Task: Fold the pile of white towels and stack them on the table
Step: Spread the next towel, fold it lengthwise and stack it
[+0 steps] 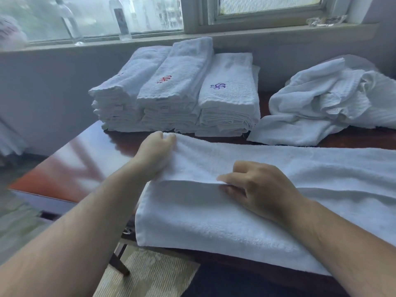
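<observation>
A long white towel (214,215) lies across the front of the dark wooden table (90,155), one layer folded over another. My left hand (157,154) grips the far left corner of its upper layer. My right hand (257,187) pinches the folded edge near the middle. Behind it stand three stacks of folded white towels (177,95), two with red and purple embroidery on top. A loose pile of unfolded white towels (330,103) sits at the back right.
A windowsill (107,45) with clear bottles (70,22) runs along the back wall. The table's left edge drops to a patterned floor (150,273). More white cloth (8,138) shows at the far left edge.
</observation>
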Available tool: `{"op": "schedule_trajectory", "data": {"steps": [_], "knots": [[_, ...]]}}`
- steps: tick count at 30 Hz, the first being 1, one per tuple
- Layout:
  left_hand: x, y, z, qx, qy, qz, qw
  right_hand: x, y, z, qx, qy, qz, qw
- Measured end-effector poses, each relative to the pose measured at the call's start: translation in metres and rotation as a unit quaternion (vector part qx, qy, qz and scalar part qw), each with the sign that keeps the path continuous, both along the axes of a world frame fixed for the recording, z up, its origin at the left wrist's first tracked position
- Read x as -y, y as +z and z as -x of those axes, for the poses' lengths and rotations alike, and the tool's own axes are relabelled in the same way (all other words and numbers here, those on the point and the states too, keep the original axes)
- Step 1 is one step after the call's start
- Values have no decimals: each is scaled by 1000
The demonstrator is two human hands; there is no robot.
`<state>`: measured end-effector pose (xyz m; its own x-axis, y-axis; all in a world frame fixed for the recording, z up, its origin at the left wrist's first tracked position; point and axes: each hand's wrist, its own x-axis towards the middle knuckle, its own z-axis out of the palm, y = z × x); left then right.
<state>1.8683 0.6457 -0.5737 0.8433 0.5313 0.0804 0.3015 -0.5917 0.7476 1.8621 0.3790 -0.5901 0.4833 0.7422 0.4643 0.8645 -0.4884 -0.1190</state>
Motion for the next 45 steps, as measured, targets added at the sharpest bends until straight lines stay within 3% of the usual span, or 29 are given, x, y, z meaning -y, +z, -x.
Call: {"op": "schedule_trajectory", "data": {"steps": [3, 7, 12, 14, 17, 23, 27, 29, 31, 33, 35, 38, 45], "knots": [[-2, -1, -2, -3, -10, -40, 999, -5, 2, 1, 9, 9, 33, 999], [-8, 2, -8, -1, -17, 1, 1000, -14, 7, 0, 0, -48, 95, 994], [-15, -1, -18, -28, 41, -91, 995, -21, 10, 3, 3, -100, 108, 989], [-13, -4, -20, 26, 58, -62, 996, -23, 7, 6, 27, -100, 99, 990], [-11, -4, -22, 134, 55, -30, 989, -21, 9, 5, 42, -130, 12, 991], [-15, -12, -13, 0, -19, -73, 997, -11, 3, -1, -89, -61, 87, 990], [-15, -13, -1, 6, -15, -132, 991, -2, 11, -7, -187, -45, 35, 981], [-5, -11, 5, 33, -34, -189, 981, 0, 14, -12, -153, -62, 3, 986], [10, -9, 12, 42, -119, -250, 960, -1, 14, -18, -121, -115, -2, 986], [21, -12, 15, -25, -225, -272, 935, -1, 9, -23, -155, -180, 63, 969], [23, -22, 15, -131, -270, -297, 907, 0, -1, -27, -216, -213, 153, 940], [16, -33, 12, -177, -241, -310, 902, 4, -13, -28, -213, -218, 189, 933], [16, -37, 12, -124, -225, -322, 911, 5, -15, -28, -185, -208, 108, 954]]}}
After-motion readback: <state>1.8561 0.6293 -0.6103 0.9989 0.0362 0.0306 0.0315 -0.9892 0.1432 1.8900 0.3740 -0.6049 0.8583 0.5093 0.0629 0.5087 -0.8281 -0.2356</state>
